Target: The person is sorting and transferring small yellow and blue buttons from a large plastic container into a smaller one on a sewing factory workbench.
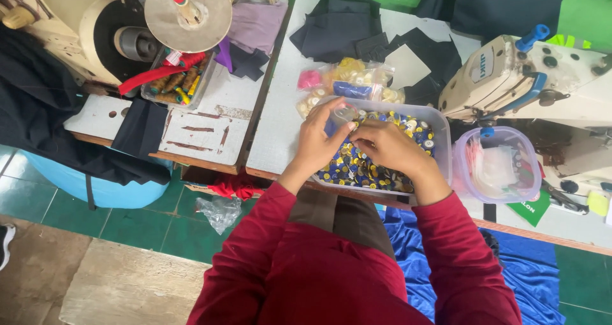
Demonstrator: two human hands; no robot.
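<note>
Head view: the left hand (319,141) and right hand (387,147) meet over a clear tub of buttons (440,147), its long axis running left to right on the white table (280,121). Left fingertips pinch a small clear bag (343,114); right fingers curl together, grip unclear.

Two sewing machines, one cream (70,25) and one white (529,76); two clear tubs, one large (440,140) and one small (500,165); two hands (319,143) (389,147).

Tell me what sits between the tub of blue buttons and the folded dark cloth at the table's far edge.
In the head view, clear bags of buttons, yellow, cream and pink, lie between the button tub and the dark cloth, against the tub's far rim.
</note>
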